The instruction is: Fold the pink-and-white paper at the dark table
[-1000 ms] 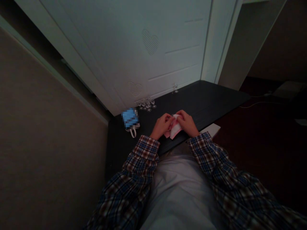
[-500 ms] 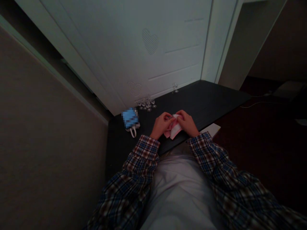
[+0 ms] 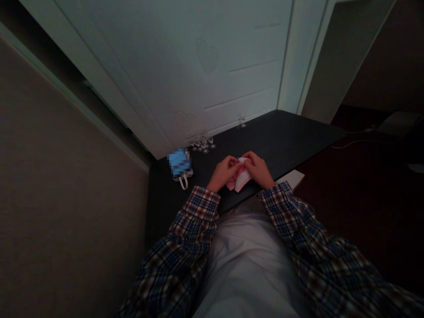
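Both of my hands meet over the near edge of a dark table [image 3: 281, 137]. My left hand [image 3: 224, 173] and my right hand [image 3: 260, 170] have their fingers curled and pinched on a small pink and white folded piece [image 3: 241, 179], paper or cloth, I cannot tell which. The piece sticks out below my fingers toward me. My plaid sleeves reach in from the bottom of the view.
A blurred blue item with a white loop [image 3: 179, 164] lies at the table's left end. A cluster of small clear glass objects [image 3: 202, 143] stands by the white panelled door [image 3: 205, 66]; one more [image 3: 242, 122] stands farther right. A pale block [image 3: 291, 178] sits at my right.
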Demonstrator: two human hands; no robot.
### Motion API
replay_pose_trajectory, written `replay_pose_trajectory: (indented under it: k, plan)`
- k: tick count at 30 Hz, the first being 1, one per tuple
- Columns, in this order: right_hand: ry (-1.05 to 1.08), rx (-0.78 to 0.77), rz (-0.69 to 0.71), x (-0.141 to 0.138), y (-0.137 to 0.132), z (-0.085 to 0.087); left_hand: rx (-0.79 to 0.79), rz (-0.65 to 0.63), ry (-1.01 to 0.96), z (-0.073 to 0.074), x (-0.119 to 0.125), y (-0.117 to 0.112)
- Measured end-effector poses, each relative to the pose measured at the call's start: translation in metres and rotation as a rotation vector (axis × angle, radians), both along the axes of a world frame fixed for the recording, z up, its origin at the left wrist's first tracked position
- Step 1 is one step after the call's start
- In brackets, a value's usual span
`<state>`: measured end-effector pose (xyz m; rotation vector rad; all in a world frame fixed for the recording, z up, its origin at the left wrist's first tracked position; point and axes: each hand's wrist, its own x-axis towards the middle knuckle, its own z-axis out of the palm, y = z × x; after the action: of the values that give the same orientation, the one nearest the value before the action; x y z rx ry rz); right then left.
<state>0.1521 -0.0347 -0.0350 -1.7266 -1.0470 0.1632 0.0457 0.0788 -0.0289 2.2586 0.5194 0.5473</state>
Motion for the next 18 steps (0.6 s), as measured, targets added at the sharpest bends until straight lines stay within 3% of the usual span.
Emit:
replay_pose_trajectory:
  k: [18]
  plan:
    - [-0.010,-0.005,0.001,-0.0008,-0.0018,0.0048,0.017,-0.021,0.005,0.0081,-0.0011,-0.0053]
